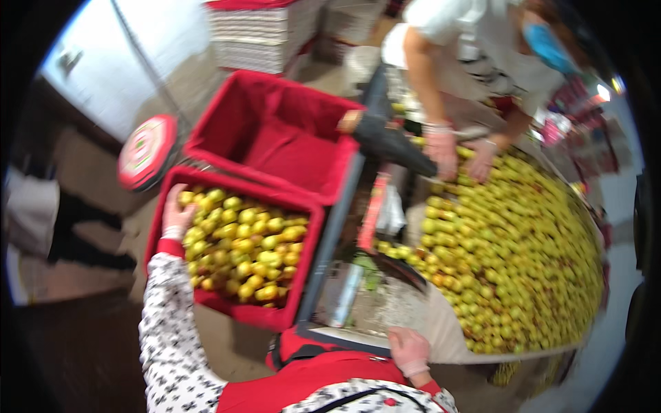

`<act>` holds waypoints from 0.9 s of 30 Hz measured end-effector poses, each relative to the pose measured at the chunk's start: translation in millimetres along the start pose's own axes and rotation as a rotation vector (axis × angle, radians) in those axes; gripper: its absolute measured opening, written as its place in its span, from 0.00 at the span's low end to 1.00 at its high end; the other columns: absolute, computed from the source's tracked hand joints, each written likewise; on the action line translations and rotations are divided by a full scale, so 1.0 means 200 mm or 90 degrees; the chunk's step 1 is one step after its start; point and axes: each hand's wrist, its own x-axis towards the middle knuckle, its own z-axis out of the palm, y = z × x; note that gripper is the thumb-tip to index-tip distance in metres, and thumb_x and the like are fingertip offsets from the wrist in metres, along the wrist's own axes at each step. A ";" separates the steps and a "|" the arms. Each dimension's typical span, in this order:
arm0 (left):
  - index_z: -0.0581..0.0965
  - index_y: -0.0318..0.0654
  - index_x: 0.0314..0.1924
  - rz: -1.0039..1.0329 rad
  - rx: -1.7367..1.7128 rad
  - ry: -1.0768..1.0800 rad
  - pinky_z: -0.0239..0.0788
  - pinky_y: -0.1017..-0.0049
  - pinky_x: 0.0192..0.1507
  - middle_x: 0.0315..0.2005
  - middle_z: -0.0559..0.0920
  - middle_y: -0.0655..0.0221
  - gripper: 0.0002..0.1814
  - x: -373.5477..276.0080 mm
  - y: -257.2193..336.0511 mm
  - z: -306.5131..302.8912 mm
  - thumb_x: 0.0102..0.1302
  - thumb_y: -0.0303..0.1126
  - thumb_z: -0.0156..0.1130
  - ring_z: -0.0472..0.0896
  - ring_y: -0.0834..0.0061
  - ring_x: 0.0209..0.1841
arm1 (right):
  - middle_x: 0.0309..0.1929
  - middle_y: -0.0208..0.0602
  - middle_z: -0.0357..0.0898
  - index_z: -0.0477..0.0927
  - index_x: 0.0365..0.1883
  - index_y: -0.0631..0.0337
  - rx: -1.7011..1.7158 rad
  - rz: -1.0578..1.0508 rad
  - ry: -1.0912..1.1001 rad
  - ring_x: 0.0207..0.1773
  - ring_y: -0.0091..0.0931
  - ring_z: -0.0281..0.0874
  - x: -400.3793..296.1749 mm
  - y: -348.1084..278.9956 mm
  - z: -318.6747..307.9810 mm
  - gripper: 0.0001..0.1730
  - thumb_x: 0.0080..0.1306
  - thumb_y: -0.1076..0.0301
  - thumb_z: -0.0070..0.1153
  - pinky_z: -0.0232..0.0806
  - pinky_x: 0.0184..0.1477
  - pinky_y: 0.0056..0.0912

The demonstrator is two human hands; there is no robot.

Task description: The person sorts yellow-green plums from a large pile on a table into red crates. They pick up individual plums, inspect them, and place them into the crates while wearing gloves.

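My left hand (pixel 177 214), in a thin pale glove, reaches over the left side of a red-lined crate (pixel 242 311) filled with small round yellow-green fruits (pixel 248 242). Its thumb and fingers are spread at the corner fruit; blur hides whether they hold it. At the near edge of the sorting table (pixel 323 260), my right hand (pixel 409 351), gloved too, rests with curled fingers. Whether it grips the edge I cannot make out. A large heap of the same fruits (pixel 516 258) covers the right part of the table on a pale cloth (pixel 448 330).
Beyond the full crate stands a second red-lined crate (pixel 294 155) with its bottom bare. A round red stool (pixel 148 149) is at the left. Across the table, a co-worker's gloved hands (pixel 459 155) touch the heap. White stacked boxes (pixel 250 38) stand behind.
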 end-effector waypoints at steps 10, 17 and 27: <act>0.72 0.39 0.61 0.211 -0.366 -0.235 0.71 0.74 0.54 0.58 0.74 0.65 0.29 -0.38 1.42 0.86 0.59 0.16 0.64 0.76 0.72 0.54 | 0.35 0.28 0.85 0.84 0.39 0.46 -0.032 -0.072 0.061 0.40 0.29 0.83 -0.02 0.07 -0.02 0.11 0.68 0.55 0.54 0.76 0.41 0.35; 0.72 0.54 0.66 0.460 0.004 -0.402 0.59 0.54 0.69 0.68 0.68 0.57 0.35 -0.86 2.03 1.54 0.57 0.42 0.71 0.65 0.49 0.69 | 0.36 0.33 0.84 0.83 0.41 0.53 0.139 -0.113 0.060 0.41 0.34 0.83 -0.04 0.13 -0.02 0.14 0.69 0.55 0.53 0.76 0.44 0.39; 0.70 0.60 0.67 0.237 0.290 -0.402 0.52 0.50 0.71 0.68 0.69 0.67 0.34 -0.92 2.15 1.79 0.61 0.55 0.63 0.63 0.58 0.71 | 0.54 0.38 0.81 0.80 0.54 0.51 0.092 -0.016 0.005 0.55 0.34 0.80 0.47 0.79 -0.66 0.23 0.75 0.48 0.42 0.74 0.56 0.39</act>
